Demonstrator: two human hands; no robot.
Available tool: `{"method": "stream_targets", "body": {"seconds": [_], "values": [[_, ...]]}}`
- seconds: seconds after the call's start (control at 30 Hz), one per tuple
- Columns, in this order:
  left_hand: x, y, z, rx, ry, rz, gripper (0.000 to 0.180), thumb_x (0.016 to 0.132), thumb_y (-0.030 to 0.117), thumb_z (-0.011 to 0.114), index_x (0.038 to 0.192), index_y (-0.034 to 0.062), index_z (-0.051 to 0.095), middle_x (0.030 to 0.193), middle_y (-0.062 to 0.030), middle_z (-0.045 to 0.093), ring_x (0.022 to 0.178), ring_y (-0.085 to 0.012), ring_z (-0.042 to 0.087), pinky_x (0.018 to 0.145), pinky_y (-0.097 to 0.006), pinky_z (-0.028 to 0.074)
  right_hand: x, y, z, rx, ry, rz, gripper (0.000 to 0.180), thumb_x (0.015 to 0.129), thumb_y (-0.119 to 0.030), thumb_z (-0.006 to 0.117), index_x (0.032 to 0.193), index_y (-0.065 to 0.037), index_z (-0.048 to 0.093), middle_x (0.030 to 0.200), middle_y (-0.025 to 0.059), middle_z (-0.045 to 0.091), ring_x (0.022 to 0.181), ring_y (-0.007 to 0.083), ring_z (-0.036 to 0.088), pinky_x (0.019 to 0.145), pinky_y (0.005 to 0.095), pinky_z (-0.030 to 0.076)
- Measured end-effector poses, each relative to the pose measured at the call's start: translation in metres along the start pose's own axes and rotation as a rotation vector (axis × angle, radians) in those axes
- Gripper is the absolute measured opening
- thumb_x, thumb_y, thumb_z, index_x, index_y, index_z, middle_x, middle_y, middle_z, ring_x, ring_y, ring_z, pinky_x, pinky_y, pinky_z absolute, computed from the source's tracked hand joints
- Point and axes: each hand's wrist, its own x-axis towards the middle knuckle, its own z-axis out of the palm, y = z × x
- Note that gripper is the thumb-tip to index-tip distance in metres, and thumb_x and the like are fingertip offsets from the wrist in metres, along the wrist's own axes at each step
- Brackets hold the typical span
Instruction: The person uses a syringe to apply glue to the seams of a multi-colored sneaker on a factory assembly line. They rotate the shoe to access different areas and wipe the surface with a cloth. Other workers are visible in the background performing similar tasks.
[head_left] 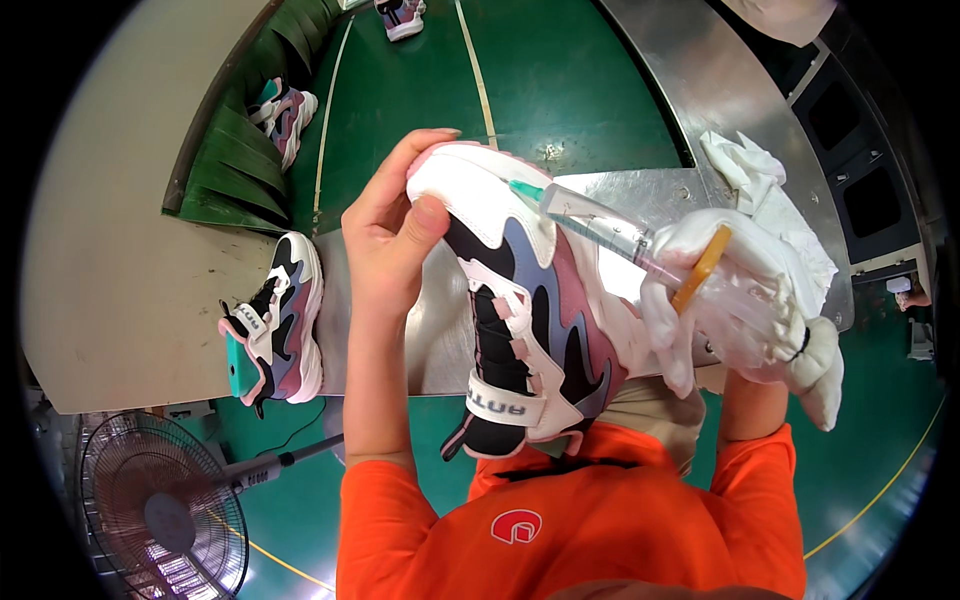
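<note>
My left hand (392,232) is bare and closed round the toe of a sneaker (535,270) in white, black, mauve and blue-grey. The shoe is held up in front of me, toe away from me, with its strap end close to my orange shirt. A white glove covers my right hand (715,290), whose fingers are wrapped round a clear syringe (605,222) with an amber flange. The syringe's green tip points left, at the edge between the white toe upper and the sole. Whether it touches there I cannot tell.
Another such sneaker (280,325) with a teal insert stands on the metal ledge at left. Two more sneakers (290,120) lie beyond, on the green conveyor belt (420,110) and by its flap curtain. A white cloth (765,190) lies at right. A fan (165,510) stands lower left.
</note>
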Motion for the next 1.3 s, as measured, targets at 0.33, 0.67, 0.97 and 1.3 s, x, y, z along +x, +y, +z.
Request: {"method": "stream_targets", "body": {"seconds": [0.33, 0.67, 0.97, 1.3], "values": [[-0.010, -0.040, -0.022, -0.111, 0.129, -0.049, 0.068, 0.090, 0.040, 0.069, 0.132, -0.0085, 0.048, 0.120, -0.0138, 0.060, 0.110, -0.0184, 0.058, 0.097, -0.029, 0.042, 0.003, 0.038, -0.013, 0.073, -0.013, 0.057, 0.051, 0.086, -0.032, 0.063, 0.111, 0.009, 0.046, 0.080, 0.0262, 0.055, 0.046, 0.0316, 0.056, 0.036, 0.0349, 0.048], [-0.013, -0.048, -0.025, -0.125, 0.160, -0.094, 0.062, 0.093, 0.038, 0.064, 0.131, -0.0078, 0.050, 0.120, -0.0126, 0.061, 0.111, -0.0184, 0.058, 0.098, -0.030, 0.042, -0.013, 0.049, -0.021, 0.115, -0.004, 0.039, 0.058, 0.086, -0.036, 0.064, 0.116, 0.009, 0.045, 0.080, 0.0281, 0.056, 0.045, 0.0311, 0.056, 0.036, 0.0346, 0.049], [-0.012, -0.052, -0.020, -0.132, 0.195, -0.111, 0.055, 0.096, 0.037, 0.060, 0.128, -0.0071, 0.053, 0.119, -0.0120, 0.062, 0.110, -0.0195, 0.059, 0.097, -0.032, 0.044, -0.029, 0.050, -0.024, 0.124, 0.026, 0.051, 0.061, 0.085, -0.038, 0.065, 0.116, 0.011, 0.045, 0.079, 0.0282, 0.056, 0.044, 0.0301, 0.055, 0.034, 0.0338, 0.047], [-0.013, -0.054, -0.024, -0.059, 0.156, -0.086, 0.051, 0.099, 0.033, 0.054, 0.129, -0.0078, 0.051, 0.122, -0.0134, 0.060, 0.115, -0.0207, 0.057, 0.100, -0.034, 0.043, -0.049, 0.041, -0.029, 0.131, 0.064, 0.057, 0.063, 0.082, -0.037, 0.066, 0.115, 0.012, 0.045, 0.080, 0.0281, 0.056, 0.045, 0.0303, 0.056, 0.033, 0.0339, 0.047]]}}
